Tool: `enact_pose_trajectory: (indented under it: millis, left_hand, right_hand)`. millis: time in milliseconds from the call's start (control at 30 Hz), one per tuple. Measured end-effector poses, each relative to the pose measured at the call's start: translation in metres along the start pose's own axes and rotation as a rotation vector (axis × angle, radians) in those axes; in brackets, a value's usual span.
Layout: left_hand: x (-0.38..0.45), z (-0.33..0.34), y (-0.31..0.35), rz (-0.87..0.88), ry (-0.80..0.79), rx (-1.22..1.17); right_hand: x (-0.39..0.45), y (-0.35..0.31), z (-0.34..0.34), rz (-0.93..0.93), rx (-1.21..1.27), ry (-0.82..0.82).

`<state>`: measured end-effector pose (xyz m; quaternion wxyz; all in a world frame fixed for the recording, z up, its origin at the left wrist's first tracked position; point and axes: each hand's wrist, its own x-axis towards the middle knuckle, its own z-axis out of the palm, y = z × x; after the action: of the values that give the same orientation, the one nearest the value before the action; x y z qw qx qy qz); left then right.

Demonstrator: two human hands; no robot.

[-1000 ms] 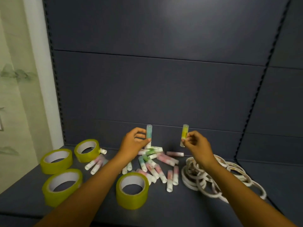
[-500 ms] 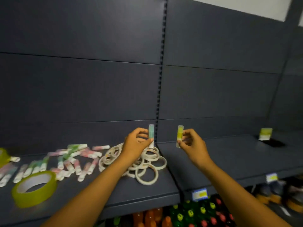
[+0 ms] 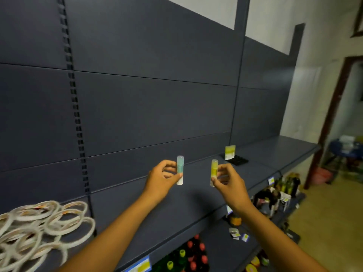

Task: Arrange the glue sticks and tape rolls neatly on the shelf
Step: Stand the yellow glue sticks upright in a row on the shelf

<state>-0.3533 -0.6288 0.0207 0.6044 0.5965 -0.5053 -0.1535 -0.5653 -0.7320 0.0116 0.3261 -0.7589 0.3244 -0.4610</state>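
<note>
My left hand [image 3: 161,178] pinches a teal-and-white glue stick [image 3: 180,169], held upright above the dark blue shelf [image 3: 196,195]. A yellow glue stick [image 3: 214,172] stands upright in my right hand [image 3: 228,182], a short gap to the right of the teal one. Both hands hover over a bare stretch of shelf. A heap of thin white tape rolls [image 3: 39,228] lies on the shelf at the far left. The other glue sticks and the wide yellow tape rolls are out of view.
A small yellow card stands on a black holder [image 3: 234,156] further right on the shelf. Bottles [image 3: 188,254] fill the lower shelf below. Price tags [image 3: 140,266] hang on the shelf's front edge. A doorway [image 3: 334,118] and a tiled floor lie to the right.
My view and both hands have swung right along the shelf, each hand keeping its glue stick upright. The loose glue sticks and yellow tape rolls have left the view; the white rolls now sit far left.
</note>
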Motion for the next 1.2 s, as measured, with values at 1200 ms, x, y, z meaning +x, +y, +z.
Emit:
enact_pose_trajectory:
  millis: [1200]
  left_hand:
    - [0.303,0.399,-0.044,-0.021,0.148,0.062]
  right_hand:
    - [0.334,0.319,-0.238,-0.087,-0.006,-0.151]
